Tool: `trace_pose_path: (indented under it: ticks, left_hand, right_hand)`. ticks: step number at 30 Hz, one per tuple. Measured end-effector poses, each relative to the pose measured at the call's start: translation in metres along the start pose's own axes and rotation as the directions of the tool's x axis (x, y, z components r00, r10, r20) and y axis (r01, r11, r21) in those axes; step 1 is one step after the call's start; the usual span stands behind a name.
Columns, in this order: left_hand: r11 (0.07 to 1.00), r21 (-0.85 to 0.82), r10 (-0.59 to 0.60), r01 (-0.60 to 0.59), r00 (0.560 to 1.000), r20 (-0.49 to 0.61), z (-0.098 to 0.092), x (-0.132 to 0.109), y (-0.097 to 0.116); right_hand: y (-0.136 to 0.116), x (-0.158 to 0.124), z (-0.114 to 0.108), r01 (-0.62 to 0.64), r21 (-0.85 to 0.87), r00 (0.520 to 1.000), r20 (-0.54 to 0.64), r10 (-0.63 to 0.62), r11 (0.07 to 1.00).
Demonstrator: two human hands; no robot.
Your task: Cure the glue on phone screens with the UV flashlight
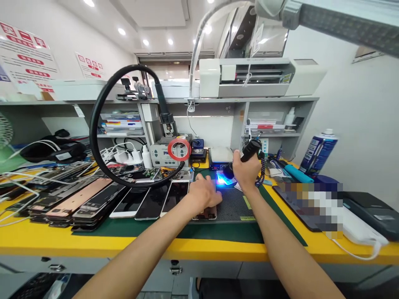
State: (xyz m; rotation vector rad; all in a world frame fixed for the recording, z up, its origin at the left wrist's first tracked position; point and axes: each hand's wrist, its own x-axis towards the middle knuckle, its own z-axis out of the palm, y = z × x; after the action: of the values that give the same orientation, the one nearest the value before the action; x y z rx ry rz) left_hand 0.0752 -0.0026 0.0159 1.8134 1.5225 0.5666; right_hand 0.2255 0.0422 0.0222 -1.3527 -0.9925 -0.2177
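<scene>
My right hand (247, 168) is closed around a black flashlight (250, 150), tilted with its head down to the left. Bright blue-violet light (223, 178) glows under its head, over the dark perforated mat (235, 205). My left hand (204, 192) lies over a phone (207, 214) at the left part of this mat, its fingers bent and thumb out to the right side. Most of that phone is hidden beneath the hand; its lower end shows. Just left of it lie a white-framed phone (176, 195) and a dark-screened phone (152, 201).
Stacked phone screens (77, 199) fill the left of the yellow bench (140, 245). A black hose (95, 124) loops in front of a grey rework station (160, 153) with red tape (179, 149). On the right are a blue spray can (318, 151), a dark tablet (296, 207) and a white power bank (358, 226).
</scene>
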Motion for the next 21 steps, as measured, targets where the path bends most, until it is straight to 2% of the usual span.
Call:
trace_pose_path:
  ticks: [3, 8, 14, 18, 21]
  left_hand:
    - [0.984, 0.175, 0.05, -0.036, 0.996, -0.076, 0.011, -0.004, 0.003]
    - [0.93, 0.362, 0.11, -0.068, 0.989, -0.098, 0.022, 0.001, 0.003]
    - [0.873, 0.486, 0.074, -0.046, 0.996, -0.039, 0.028, 0.02, 0.001]
    - [0.841, 0.54, 0.039, -0.046, 0.999, 0.025, 0.029, 0.018, 0.004]
    - [0.838, 0.542, 0.074, -0.069, 0.997, 0.012, 0.017, 0.011, 0.006]
  right_hand:
    - [-0.001, 0.002, -0.002, -0.034, -0.009, 0.999, -0.014, 0.034, 0.999]
    - [-0.003, 0.001, -0.004, -0.096, 0.014, 0.995, 0.003, 0.096, 0.995]
    - [-0.009, -0.003, -0.006, -0.111, 0.027, 0.993, 0.034, 0.11, 0.993]
    - [-0.009, -0.006, -0.009, -0.108, 0.031, 0.993, 0.045, 0.107, 0.994]
    - [-0.002, -0.002, -0.003, -0.107, 0.087, 0.994, 0.033, 0.105, 0.99]
